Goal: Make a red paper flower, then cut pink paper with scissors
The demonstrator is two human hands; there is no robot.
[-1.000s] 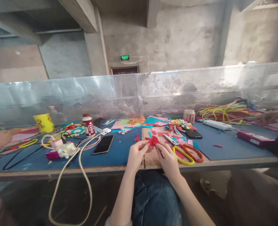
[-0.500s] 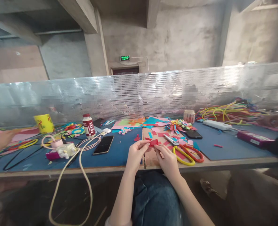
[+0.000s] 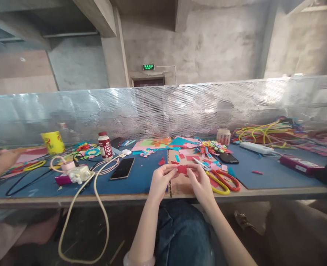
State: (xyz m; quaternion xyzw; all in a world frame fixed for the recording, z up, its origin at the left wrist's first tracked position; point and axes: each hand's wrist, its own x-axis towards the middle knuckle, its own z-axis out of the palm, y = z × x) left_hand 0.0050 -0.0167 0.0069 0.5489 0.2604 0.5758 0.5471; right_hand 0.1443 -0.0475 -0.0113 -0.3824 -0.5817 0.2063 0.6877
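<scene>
Between my two hands a small piece of red paper (image 3: pixel 182 169) is held up just over the near edge of the table. My left hand (image 3: pixel 161 181) pinches its left side between thumb and fingers. On its right side, my right hand (image 3: pixel 200 181) pinches it as well. Scissors with yellow and red handles (image 3: pixel 224 181) lie close beside my right hand, their blades partly hidden behind it. Cut scraps of red and pink paper (image 3: pixel 192 157) are scattered just beyond my fingers. A small folded red paper piece (image 3: pixel 161 161) rests beyond my left hand.
Colourful paper flowers (image 3: pixel 207 147) lie behind the scraps. A black phone (image 3: pixel 122 169), a COSTA bottle (image 3: pixel 105 146) and a looping cream cable (image 3: pixel 97 195) are on the left. A perforated metal screen (image 3: pixel 141 111) spans the back. Another person's hand (image 3: pixel 5 162) is at far left.
The red paper now lies flatter and shows more of its face between my fingers. My right hand has shifted slightly, its thumb and fingers now gripping the paper's right side.
</scene>
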